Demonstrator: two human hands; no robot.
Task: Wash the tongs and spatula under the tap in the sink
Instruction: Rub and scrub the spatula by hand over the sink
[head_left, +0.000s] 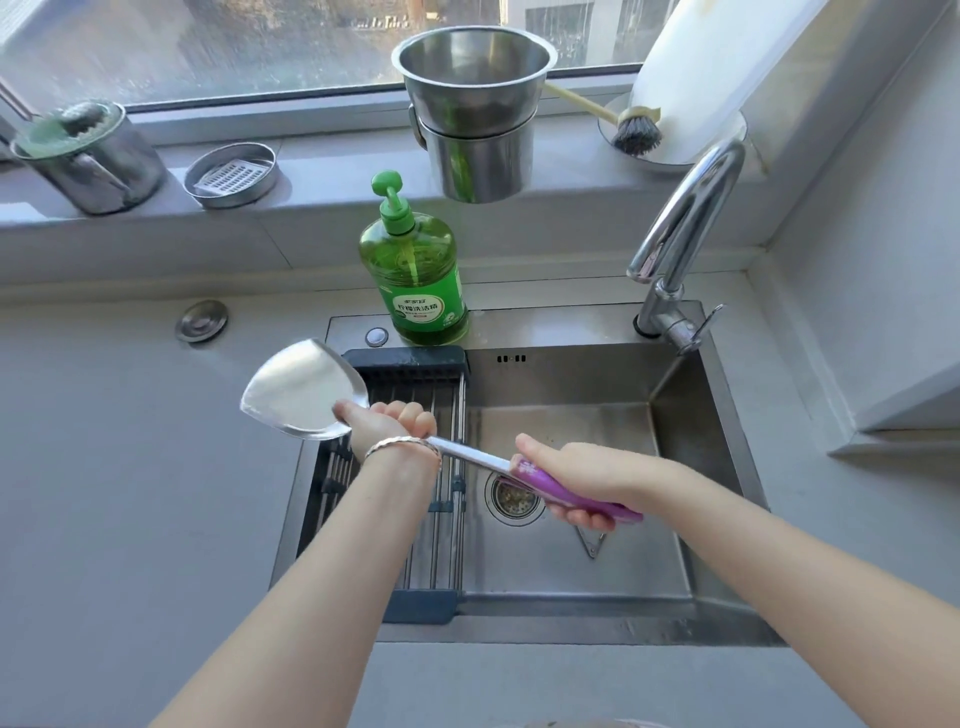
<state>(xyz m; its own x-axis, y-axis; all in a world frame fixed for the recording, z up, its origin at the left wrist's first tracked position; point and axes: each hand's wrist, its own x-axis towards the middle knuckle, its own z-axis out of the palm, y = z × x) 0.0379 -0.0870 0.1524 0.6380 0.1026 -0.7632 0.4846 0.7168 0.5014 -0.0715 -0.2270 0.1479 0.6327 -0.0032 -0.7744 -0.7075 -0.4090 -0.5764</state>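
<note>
A steel spatula with a purple handle lies across the sink's left half, blade up and to the left over the counter edge. My left hand grips its metal neck just below the blade, a bracelet on the wrist. My right hand holds the purple handle above the drain. The steel sink is below both hands. The chrome tap stands at the sink's back right; I see no water running. No tongs are in view, though a small metal V shape shows under my right hand.
A dark drying rack spans the sink's left part. A green soap pump bottle stands behind the sink. On the sill are stacked steel pots, a round tin, a lidded jar and a dish brush.
</note>
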